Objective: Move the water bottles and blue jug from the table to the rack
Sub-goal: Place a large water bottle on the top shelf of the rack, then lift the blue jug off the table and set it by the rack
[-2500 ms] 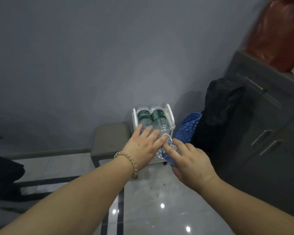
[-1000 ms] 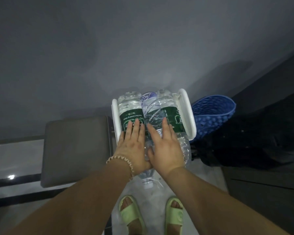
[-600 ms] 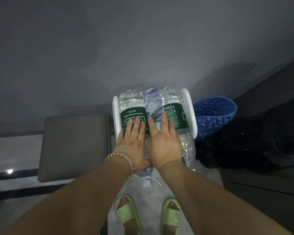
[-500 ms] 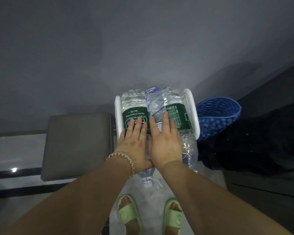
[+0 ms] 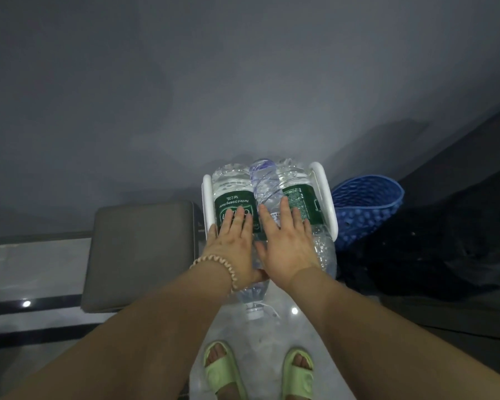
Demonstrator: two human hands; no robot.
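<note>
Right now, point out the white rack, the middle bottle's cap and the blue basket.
white rack [image 5: 325, 194]: head view, on its right side rail.
bottle cap [image 5: 254, 314]: head view, on the cap's side, nearest the feet.
blue basket [image 5: 367, 207]: head view, on its dimpled inner wall.

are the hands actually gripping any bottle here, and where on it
No grip: the left hand and right hand lie flat, fingers open, on the middle of the bottles lying in the white rack.

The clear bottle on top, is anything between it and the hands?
No. Both the left hand and right hand lie flat, touching the clear bottle, which rests between two green-label bottles in the white rack.
</note>
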